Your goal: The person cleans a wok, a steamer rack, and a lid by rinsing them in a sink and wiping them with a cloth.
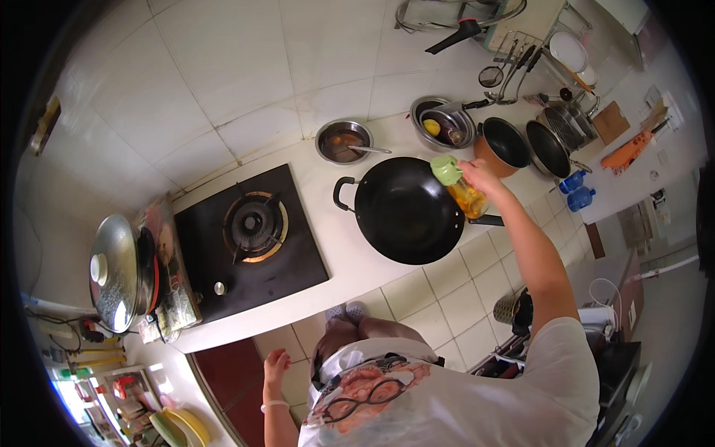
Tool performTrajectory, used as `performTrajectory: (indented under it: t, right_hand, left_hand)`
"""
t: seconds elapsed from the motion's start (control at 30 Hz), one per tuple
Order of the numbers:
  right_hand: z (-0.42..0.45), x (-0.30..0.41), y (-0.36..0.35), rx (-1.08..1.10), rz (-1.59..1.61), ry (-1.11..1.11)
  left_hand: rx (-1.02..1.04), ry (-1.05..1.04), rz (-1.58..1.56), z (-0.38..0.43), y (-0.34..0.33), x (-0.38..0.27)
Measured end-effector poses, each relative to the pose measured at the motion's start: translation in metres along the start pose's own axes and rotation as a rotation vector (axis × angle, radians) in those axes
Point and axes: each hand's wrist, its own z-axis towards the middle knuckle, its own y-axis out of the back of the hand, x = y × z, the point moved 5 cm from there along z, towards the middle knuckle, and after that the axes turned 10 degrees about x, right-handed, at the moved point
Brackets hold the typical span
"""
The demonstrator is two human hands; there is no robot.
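Observation:
My right hand point(479, 177) grips the handle of a glass oil bottle with yellow liquid point(468, 200) and a light green top point(445, 169). The bottle is tilted over the right rim of a large black wok point(409, 211), which rests on the white counter between a gas stove point(251, 240) and the pots. No stream from the spout can be made out. My left hand point(277, 360) hangs low in front of the counter with its fingers loosely curled, touching nothing; a bracelet is on that wrist.
A steel bowl of brown liquid with a spoon point(343, 143) stands behind the wok. Further right are nested steel bowls with a cleaver across them point(423, 137), an orange pot point(491, 159) and a frying pan point(549, 150). A lidded electric pan point(116, 274) stands left of the stove.

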Motion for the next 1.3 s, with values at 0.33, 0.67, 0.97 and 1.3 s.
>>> performTrajectory:
  t: [0.33,0.67,0.97,1.3]
  right_hand:
    - [-0.046,-0.027,0.05,-0.148,-0.39,-0.114]
    - [-0.081,-0.028,0.002,0.2,-0.345,-0.263]
    - [-0.054,-0.012,0.0,0.096,-0.205,-0.186]
    - [-0.069,-0.006,0.035,0.046,-0.549,-0.247]
  left_hand:
    - [0.069,0.068,0.133,0.024,0.009,-0.018]
    - [0.132,0.104,0.179,0.048,0.005,-0.026]
    - [0.116,0.108,0.171,0.051,0.005,-0.029]
    - [0.073,0.087,0.162,0.04,0.004,-0.026]
